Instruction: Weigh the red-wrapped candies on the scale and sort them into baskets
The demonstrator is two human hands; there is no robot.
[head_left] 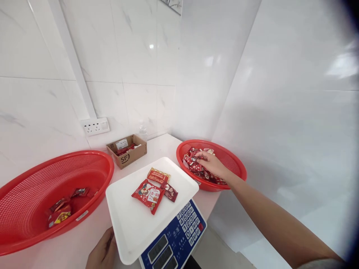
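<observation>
A digital scale [175, 239] with a blue keypad panel carries a white tray [126, 224]. Three wrapped sweets lie on the tray: a large red packet [148, 195], an orange-red packet [158, 175] and a dark red packet [169, 192]. My right hand [211, 163] reaches into the right-hand red basket [238, 164], thumb and fingers bent together at the small red packets [193, 166] heaped there; what is between the fingertips is hard to make out. Beside the tray's left edge rests my left hand [102, 252], low on the table, its fingers curled and partly hidden.
A large red basket [97, 164] with a few packets [60, 213] stands at the left. Behind the scale is a small cardboard box [131, 157] holding red packets, with a clear plastic bottle [143, 130] near it. White walls enclose the table; a socket [95, 126] is at left.
</observation>
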